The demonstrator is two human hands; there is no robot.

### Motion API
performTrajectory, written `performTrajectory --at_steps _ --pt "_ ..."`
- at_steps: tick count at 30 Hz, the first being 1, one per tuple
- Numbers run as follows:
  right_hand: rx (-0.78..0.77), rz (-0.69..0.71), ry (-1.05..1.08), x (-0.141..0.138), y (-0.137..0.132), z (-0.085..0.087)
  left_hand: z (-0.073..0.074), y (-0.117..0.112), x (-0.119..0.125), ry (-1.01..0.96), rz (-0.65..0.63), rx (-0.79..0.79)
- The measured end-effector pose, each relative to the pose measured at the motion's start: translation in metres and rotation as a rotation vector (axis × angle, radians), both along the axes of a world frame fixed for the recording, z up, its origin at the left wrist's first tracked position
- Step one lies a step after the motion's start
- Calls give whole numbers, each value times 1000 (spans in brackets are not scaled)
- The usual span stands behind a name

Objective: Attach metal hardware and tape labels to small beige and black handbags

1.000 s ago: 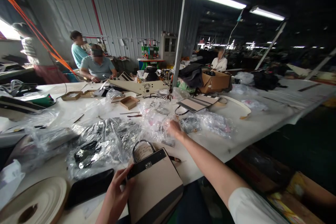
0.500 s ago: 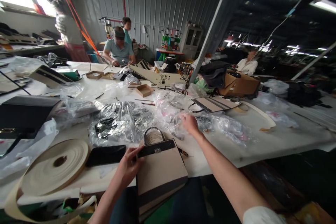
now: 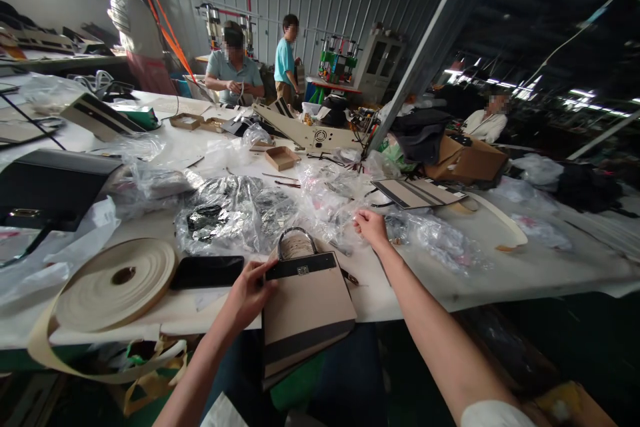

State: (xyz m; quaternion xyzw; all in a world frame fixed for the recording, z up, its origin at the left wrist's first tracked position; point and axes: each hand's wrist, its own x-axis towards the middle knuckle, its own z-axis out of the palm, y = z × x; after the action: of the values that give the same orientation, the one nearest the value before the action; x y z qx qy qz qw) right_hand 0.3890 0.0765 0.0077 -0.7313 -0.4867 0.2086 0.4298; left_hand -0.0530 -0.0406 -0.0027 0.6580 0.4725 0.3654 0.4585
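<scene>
Beige with dark bands, a flat bag (image 3: 309, 310) lay tilted across the near edge of the white desk (image 3: 383, 303), front up, handle (image 3: 301, 229) pointing away. The left hand (image 3: 256, 290) pinched its upper left corner between thumb and fingers, apparently to steady it while the other arm reached. The right hand (image 3: 371, 227) hovered beside clear plastic (image 3: 327, 193), seemingly placed within easy reach; its fingertips were pressed together, though whether they held anything small could not be told. Half a second earlier, that hand's fingers reached among the plastic, and a teal-shirted co-worker (image 3: 285, 67), then behind a seated co-worker (image 3: 233, 70), now stood clear.
</scene>
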Motion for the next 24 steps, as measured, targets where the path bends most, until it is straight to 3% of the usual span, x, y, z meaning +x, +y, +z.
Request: performTrajectory --at_steps 11,24 --pt "104 4 -159 -7 -22 12 3 0 -1 65 -2 49" --pt "26 16 35 -5 -15 1 4 1 0 76 0 40"
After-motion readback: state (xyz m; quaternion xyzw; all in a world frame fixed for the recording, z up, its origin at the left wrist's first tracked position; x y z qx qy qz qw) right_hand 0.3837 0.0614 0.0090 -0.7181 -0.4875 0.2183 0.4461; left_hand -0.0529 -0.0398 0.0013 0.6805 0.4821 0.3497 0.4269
